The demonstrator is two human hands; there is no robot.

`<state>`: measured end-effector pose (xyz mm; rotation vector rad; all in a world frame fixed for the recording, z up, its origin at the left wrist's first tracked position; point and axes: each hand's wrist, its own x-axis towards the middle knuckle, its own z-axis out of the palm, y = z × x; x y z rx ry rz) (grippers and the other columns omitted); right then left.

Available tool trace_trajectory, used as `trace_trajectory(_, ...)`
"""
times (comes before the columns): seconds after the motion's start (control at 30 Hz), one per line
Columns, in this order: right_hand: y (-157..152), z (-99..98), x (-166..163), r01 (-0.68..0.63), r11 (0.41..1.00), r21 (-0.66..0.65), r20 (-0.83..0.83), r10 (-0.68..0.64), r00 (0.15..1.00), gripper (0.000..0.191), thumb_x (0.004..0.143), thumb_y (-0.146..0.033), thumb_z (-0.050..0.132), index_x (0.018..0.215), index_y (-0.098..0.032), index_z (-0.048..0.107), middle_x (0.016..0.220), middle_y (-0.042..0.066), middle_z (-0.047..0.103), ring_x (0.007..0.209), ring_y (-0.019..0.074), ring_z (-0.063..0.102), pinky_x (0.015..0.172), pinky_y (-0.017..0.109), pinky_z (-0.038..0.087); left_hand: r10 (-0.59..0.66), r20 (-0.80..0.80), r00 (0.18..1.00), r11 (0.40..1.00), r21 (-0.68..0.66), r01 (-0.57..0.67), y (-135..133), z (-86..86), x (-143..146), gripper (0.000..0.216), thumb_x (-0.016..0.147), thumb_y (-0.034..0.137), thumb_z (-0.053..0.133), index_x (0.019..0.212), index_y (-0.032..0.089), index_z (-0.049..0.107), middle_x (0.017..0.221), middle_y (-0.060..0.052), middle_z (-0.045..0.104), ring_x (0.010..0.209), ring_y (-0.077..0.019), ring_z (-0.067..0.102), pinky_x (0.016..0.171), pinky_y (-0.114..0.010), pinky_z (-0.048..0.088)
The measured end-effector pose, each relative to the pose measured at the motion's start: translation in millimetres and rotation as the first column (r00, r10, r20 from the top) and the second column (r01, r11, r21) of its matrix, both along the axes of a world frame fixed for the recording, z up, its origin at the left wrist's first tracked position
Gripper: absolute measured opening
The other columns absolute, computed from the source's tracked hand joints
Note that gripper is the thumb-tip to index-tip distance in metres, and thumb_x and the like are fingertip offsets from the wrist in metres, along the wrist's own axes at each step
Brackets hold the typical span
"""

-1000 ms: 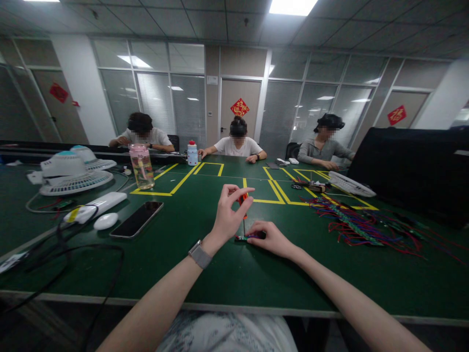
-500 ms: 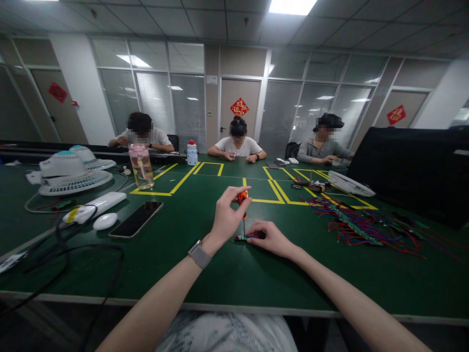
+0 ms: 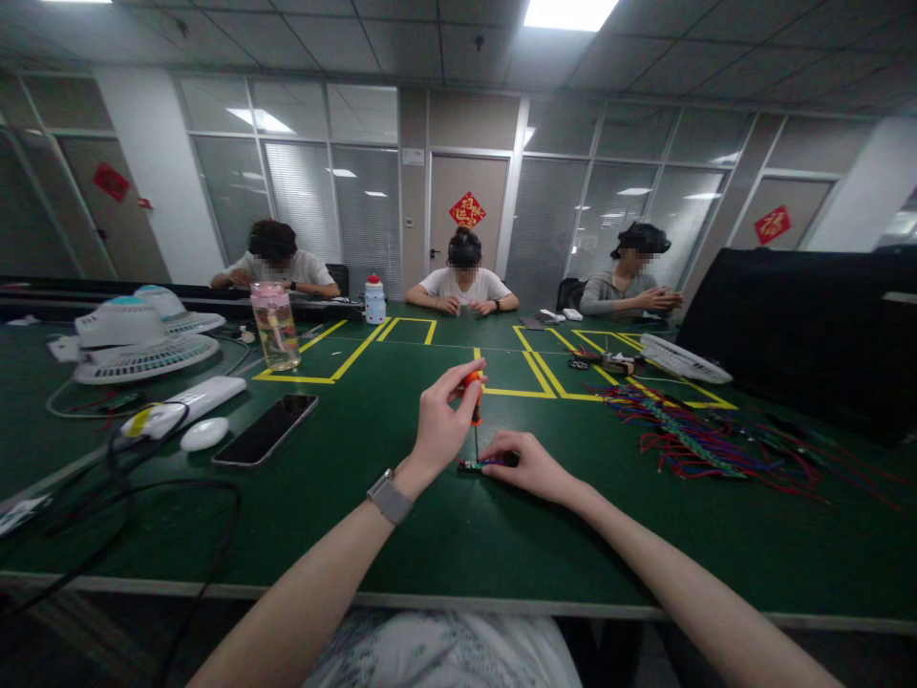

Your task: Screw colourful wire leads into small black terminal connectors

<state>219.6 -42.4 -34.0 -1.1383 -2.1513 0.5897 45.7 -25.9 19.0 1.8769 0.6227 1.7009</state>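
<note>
With the left hand (image 3: 438, 432) fingers clamped on the upright screwdriver (image 3: 474, 409), I think its tip may slip off the board (image 3: 471, 466), which the right hand (image 3: 528, 466) fingers grip only from 3 o'clock.

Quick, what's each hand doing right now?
Left hand: closed on the orange screwdriver, held upright.
Right hand: fingers holding down the small board.

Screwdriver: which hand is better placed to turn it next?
Left. The left hand pinches the orange handle of the screwdriver, which stands upright with its tip on the small board. The right hand lies on the table, holding that board down.
</note>
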Motion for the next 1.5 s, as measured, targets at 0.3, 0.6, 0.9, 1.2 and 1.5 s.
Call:
trace_trajectory(0.3, -0.1, -0.4, 0.2, -0.004, 1.000, 0.007, -0.006, 0.004, 1.000, 0.015, 0.077, -0.021, 0.069, 0.089, -0.015, 0.076, 0.079, 0.005, 0.066, 0.071, 0.0156, 0.058, 0.067, 0.028, 0.046, 0.172, -0.086, 0.981, 0.978, 0.137, -0.160, -2.9, 5.5, -4.4, 0.026, 0.094, 0.028, 0.049, 0.109, 0.023, 0.070, 0.103, -0.006, 0.056, 0.097, -0.0154, 0.057, 0.088, -0.029, 0.047)
trace_trajectory(0.6, 1.6, -1.7, 0.4, -0.003, 1.000, 0.002, 0.002, 0.003, 1.000, 0.016, 0.077, -0.023, 0.070, 0.089, -0.015, 0.076, 0.080, 0.006, 0.066, 0.071, 0.0149, 0.059, 0.067, 0.027, 0.045, -0.012, 0.039, 0.999, 0.999, -0.046, 0.014, 5.8, -4.7, 0.4, 0.035, 0.093, 0.027, 0.050, 0.127, 0.020, 0.057, 0.125, -0.009, 0.063, 0.105, -0.0187, 0.064, 0.089, -0.033, 0.053)
trace_trajectory(0.9, 0.9, -1.1, 1.1, -0.002, 1.000, 0.002, -0.001, 0.002, 1.000, 0.014, 0.077, -0.023, 0.071, 0.088, -0.015, 0.076, 0.080, 0.005, 0.067, 0.070, 0.0146, 0.058, 0.067, 0.026, 0.045, 0.202, -0.090, 0.975, 0.971, 0.149, -0.187, -3.4, 5.7, -3.7, 0.023, 0.090, 0.028, 0.056, 0.108, 0.023, 0.069, 0.100, -0.005, 0.059, 0.093, -0.0146, 0.060, 0.086, -0.028, 0.049)
trace_trajectory(1.2, 1.4, -1.2, 0.9, -0.002, 1.000, 0.007, 0.011, 0.002, 1.000, 0.015, 0.077, -0.023, 0.070, 0.089, -0.016, 0.076, 0.082, 0.005, 0.067, 0.072, 0.0149, 0.059, 0.068, 0.027, 0.046, -0.016, -0.002, 1.000, 1.000, 0.001, 0.016, 3.6, -2.3, 0.3, 0.033, 0.094, 0.027, 0.049, 0.126, 0.022, 0.058, 0.124, -0.008, 0.063, 0.105, -0.0178, 0.065, 0.090, -0.031, 0.052)
trace_trajectory(1.5, 1.0, -1.3, 0.7, 0.005, 1.000, 0.006, -0.002, -0.005, 1.000, 0.015, 0.077, -0.024, 0.070, 0.088, -0.016, 0.076, 0.081, 0.005, 0.067, 0.072, 0.0149, 0.059, 0.068, 0.027, 0.047, 0.165, -0.069, 0.984, 0.981, 0.112, -0.157, -3.5, 5.3, -3.2, 0.023, 0.091, 0.026, 0.053, 0.107, 0.023, 0.070, 0.098, -0.005, 0.058, 0.089, -0.0135, 0.059, 0.078, -0.025, 0.050)
